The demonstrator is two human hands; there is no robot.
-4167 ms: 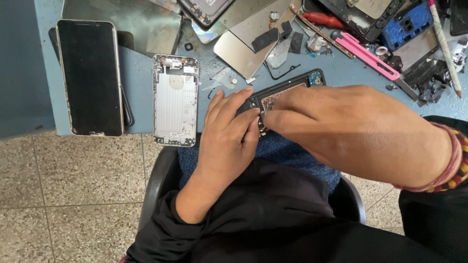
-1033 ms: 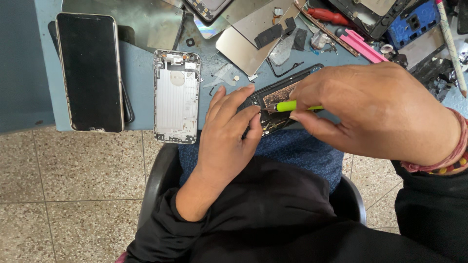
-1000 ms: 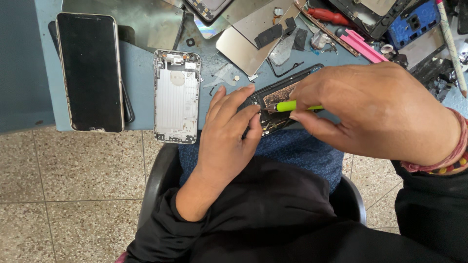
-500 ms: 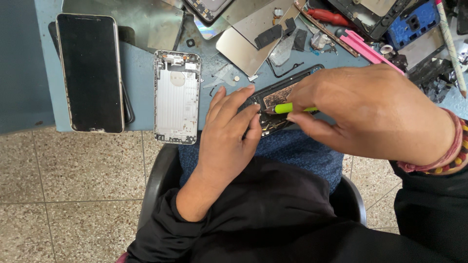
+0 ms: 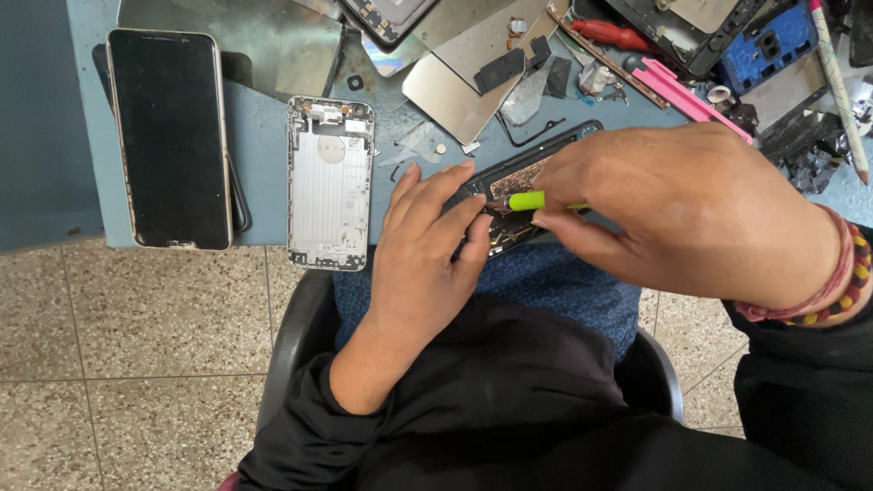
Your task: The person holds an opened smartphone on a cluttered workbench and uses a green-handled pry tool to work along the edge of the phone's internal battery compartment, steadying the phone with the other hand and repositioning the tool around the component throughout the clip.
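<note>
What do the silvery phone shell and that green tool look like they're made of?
The silver phone shell looks like brushed metal, probably aluminium: matte grey sheen, thin machined edges. The green tool, held in the right hand, looks like glossy plastic; its tip is hidden.

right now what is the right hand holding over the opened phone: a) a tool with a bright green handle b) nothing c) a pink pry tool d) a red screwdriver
a: the right hand pinches a green-handled tool with its tip down on the opened phone, which the left hand steadies; the pink pry tool and the red screwdriver lie untouched on the table.
</note>
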